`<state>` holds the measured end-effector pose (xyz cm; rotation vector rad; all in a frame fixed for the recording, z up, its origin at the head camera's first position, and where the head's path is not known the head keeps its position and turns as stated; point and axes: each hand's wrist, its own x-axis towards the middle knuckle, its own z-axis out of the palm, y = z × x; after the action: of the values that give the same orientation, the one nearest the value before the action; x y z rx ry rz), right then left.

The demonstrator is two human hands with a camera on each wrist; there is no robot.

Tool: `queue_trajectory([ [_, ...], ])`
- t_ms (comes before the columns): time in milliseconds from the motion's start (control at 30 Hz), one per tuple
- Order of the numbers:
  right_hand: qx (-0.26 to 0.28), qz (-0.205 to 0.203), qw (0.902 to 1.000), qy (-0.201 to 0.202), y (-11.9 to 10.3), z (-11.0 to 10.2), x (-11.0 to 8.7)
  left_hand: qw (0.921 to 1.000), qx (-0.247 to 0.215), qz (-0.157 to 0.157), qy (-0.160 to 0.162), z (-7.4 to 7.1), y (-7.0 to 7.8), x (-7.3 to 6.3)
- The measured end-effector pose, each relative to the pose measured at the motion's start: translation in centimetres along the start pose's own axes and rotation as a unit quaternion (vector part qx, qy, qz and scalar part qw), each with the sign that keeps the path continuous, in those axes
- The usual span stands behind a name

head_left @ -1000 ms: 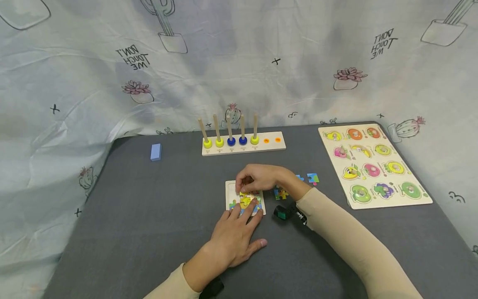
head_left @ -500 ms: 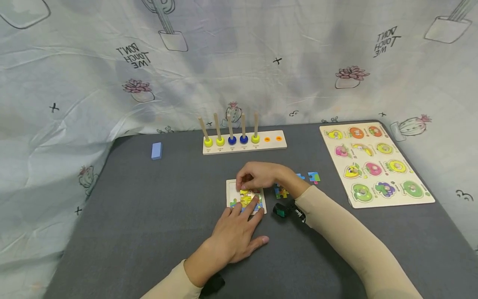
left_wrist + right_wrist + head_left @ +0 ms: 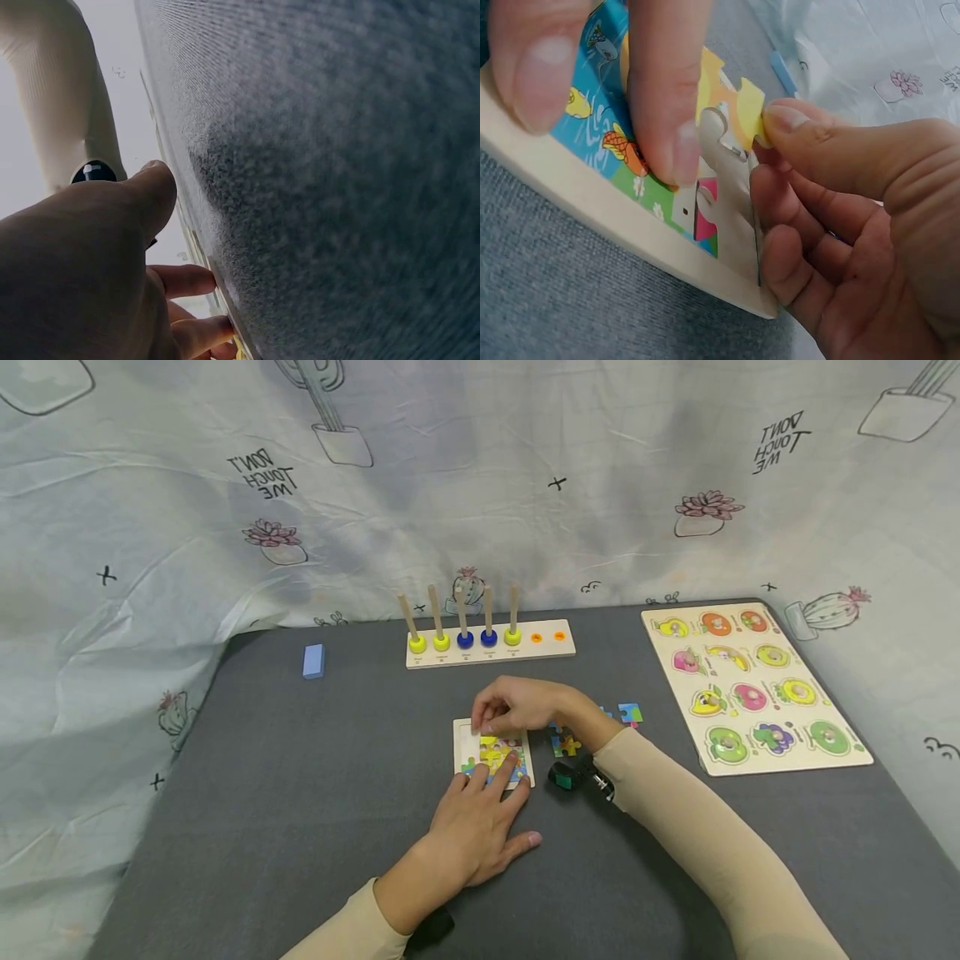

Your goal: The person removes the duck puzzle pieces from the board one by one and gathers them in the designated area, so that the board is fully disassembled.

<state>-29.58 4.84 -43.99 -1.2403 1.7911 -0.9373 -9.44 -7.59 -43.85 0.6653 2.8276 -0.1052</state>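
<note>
A small wooden jigsaw tray (image 3: 466, 741) with a light rim lies in front of me, partly filled with colourful pieces. My left hand (image 3: 471, 845) lies over its near side, fingers spread and fairly straight, fingertips on the pieces. The right wrist view shows two of these fingers (image 3: 669, 90) on the blue and green picture. At the tray's far side my right hand (image 3: 525, 703) pinches a yellow-orange puzzle piece (image 3: 746, 112) between thumb and index finger, tilted close over the bare part of the tray. In the head view the right hand hides this piece.
Loose puzzle pieces (image 3: 567, 746) lie right of the tray, partly behind the right wrist, with another piece (image 3: 630, 713) farther right. Behind stands a peg board (image 3: 491, 656) with rings. A fruit puzzle board (image 3: 757, 693) lies at the right, a blue block (image 3: 313, 662) at the left.
My right hand has shifted slightly up and away from the left hand, and more of the yellow pieces in the tray shows. The left hand stays in place on the tray.
</note>
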Motion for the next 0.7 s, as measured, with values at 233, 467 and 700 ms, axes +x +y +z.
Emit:
queue_trajectory([
  [233,0.002,-0.025,0.9990,0.037,-0.6,-1.2,-1.9,1.0000,-0.005,0.002,0.001,-0.1,0.0,0.2],
  [467,-0.008,-0.004,0.9985,0.055,-1.2,-2.2,-4.9,1.0000,0.000,0.000,0.007,0.0,0.1,-0.1],
  [700,-0.003,0.023,0.9977,0.064,-0.8,-2.7,-7.9,0.9998,-0.021,0.004,-0.001,-0.1,-0.2,-0.2],
])
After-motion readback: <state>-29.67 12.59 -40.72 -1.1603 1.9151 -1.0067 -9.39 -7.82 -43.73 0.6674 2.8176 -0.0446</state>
